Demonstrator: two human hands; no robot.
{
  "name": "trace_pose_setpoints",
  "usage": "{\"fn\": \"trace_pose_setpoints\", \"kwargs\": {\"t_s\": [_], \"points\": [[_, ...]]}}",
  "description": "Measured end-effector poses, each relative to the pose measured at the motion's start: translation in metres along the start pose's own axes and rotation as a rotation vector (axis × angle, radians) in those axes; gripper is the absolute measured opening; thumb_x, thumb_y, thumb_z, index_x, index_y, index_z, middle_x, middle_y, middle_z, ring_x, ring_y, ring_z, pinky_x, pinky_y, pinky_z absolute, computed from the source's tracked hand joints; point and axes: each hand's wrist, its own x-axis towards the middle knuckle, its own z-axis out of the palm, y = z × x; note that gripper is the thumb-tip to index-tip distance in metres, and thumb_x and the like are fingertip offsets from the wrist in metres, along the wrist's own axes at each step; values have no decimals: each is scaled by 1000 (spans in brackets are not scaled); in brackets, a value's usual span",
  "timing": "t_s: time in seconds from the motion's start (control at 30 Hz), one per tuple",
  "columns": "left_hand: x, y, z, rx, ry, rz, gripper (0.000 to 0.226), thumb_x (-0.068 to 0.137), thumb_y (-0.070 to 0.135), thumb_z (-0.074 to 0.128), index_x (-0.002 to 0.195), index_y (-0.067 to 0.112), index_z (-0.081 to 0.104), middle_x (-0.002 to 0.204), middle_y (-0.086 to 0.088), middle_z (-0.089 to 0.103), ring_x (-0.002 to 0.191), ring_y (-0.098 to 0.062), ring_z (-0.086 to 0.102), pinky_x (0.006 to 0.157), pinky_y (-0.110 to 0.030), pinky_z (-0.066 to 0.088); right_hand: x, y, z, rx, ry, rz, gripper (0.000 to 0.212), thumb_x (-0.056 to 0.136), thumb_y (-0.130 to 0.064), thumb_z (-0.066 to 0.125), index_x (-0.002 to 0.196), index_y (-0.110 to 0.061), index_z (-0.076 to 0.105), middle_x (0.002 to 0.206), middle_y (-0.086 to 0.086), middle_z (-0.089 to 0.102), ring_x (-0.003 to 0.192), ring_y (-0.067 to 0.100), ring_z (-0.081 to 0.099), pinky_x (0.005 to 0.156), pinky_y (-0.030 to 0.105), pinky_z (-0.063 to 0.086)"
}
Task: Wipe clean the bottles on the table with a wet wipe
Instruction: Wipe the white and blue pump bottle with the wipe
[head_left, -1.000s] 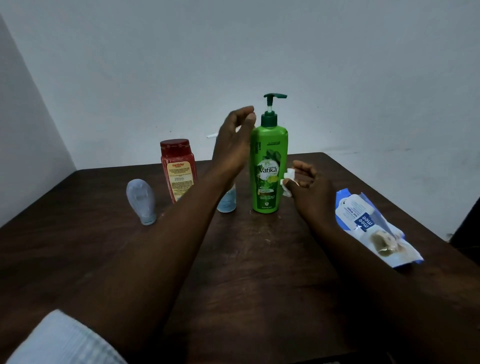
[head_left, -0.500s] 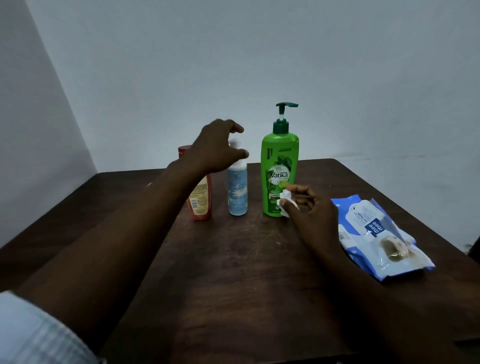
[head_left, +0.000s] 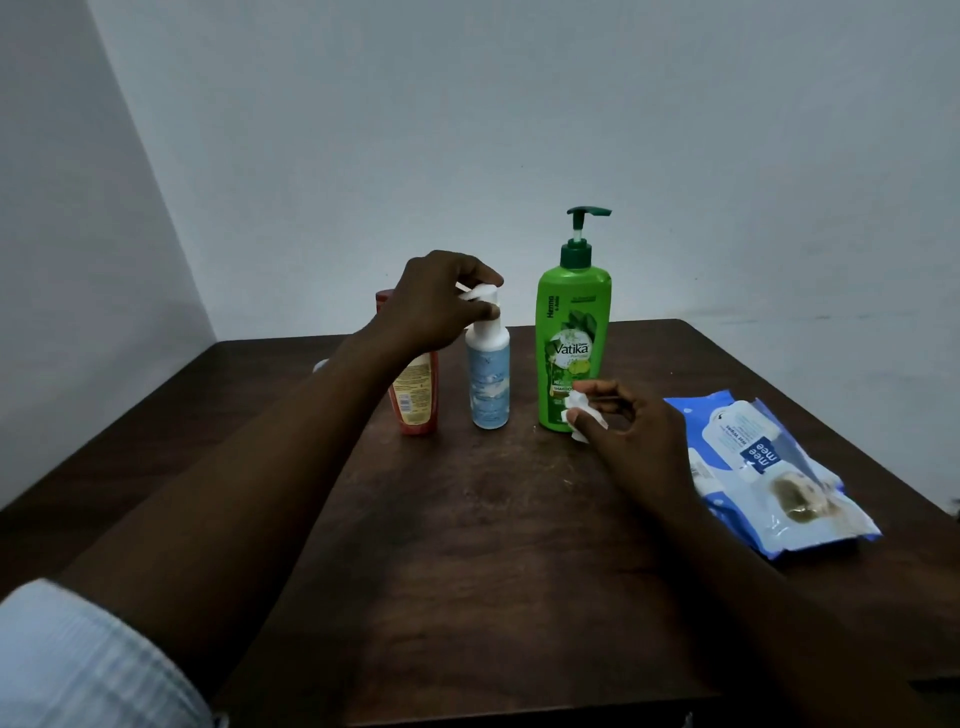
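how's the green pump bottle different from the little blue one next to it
The green bottle is taller and wider than the blue bottle. The green bottle has a dark green pump; the blue bottle's is white. The left hand grips the blue bottle's pump head, while the green bottle's pump is untouched; the right hand holds a wet wipe near the green bottle's base. Both stand upright on the table.

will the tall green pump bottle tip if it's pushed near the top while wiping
Probably yes: the green bottle stands tall on a narrow base, and the left hand grips the blue bottle instead. Its glossy plastic will likely feel slippery under the wet wipe pinched in the right hand. It looks rigid, so it should not buckle.
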Motion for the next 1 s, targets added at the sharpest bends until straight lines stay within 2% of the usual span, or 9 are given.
{"fn": "trace_pose_setpoints", "kwargs": {"t_s": [0.07, 0.17, 0.33, 0.43, 0.53, 0.6, 0.7, 0.87, 1.0], "points": [[-12, 2, -7, -68, 25, -5, 29, 81, 20, 81, 110, 21, 76, 110, 9, 74, 93, -6, 68, 80, -14, 49, -1, -2, -1, -7, -14, 0, 29, 81, -19, 82, 108, -23, 75, 103, -11, 71, 94, -4, 66, 80, 12, 54], [-35, 7, -20, -243, 40, -36, 31, 84, 25, 80, 114, 24, 75, 108, 8, 75, 92, -11, 72, 86, -28, 59, -4, -10, -3, 25, -53, -7, 28, 81, -16, 81, 105, -30, 74, 106, -12, 68, 96, -13, 61, 83, 3, 46], [-81, 10, -29, -624, -3, -172, 31, 90, 12, 72, 120, 14, 71, 109, -4, 76, 96, -16, 75, 78, -32, 62, -10, -30, -3, 107, -99, -79, 39, 80, -11, 81, 104, -40, 72, 111, -8, 68, 105, -2, 63, 90, 9, 47], [-100, 0, -24, -620, 10, -200, 27, 90, 17, 72, 117, 21, 74, 105, 0, 78, 98, -17, 74, 86, -44, 61, -20, -51, -3, 241, -150, -86, 36, 83, -5, 79, 113, -24, 74, 113, -9, 71, 104, 0, 68, 89, 15, 52], [-106, -8, -21, -648, 21, -223, 23, 90, 15, 71, 112, 23, 74, 103, 0, 78, 99, -20, 74, 89, -49, 60, -34, -74, 1, 340, -188, -155, 34, 82, -1, 77, 115, -12, 73, 113, -6, 72, 104, 2, 69, 85, 12, 53], [-106, -9, -18, -656, 18, -221, 23, 90, 14, 71, 111, 25, 74, 102, 0, 78, 98, -21, 74, 89, -51, 59, -39, -86, 3, 333, -203, -219, 31, 83, -3, 77, 113, -11, 73, 112, -6, 72, 105, 3, 68, 85, 14, 54], [-105, -9, -14, -656, 26, -208, 23, 91, 16, 71, 110, 27, 74, 101, 3, 78, 97, -18, 74, 89, -50, 60, -39, -93, 6, 155, -206, -354, 28, 85, -11, 78, 113, -16, 75, 108, -10, 72, 101, 8, 68, 83, 21, 56], [-111, -3, 4, -832, 69, -225, 23, 95, 15, 65, 115, 27, 68, 95, 8, 77, 86, -6, 74, 70, -25, 60, -38, -92, 11, 46, -278, -440, 26, 89, -12, 73, 115, -16, 74, 103, -4, 64, 98, 8, 64, 78, 18, 55], [-118, -6, 29, -1047, -25, -257, 35, 102, 25, 53, 135, 34, 58, 115, -1, 74, 104, -19, 70, 89, -41, 58, -38, -92, 13, 27, -277, -427, 25, 89, -8, 73, 112, -18, 75, 104, -8, 61, 102, 7, 63, 79, 18, 57]]}}
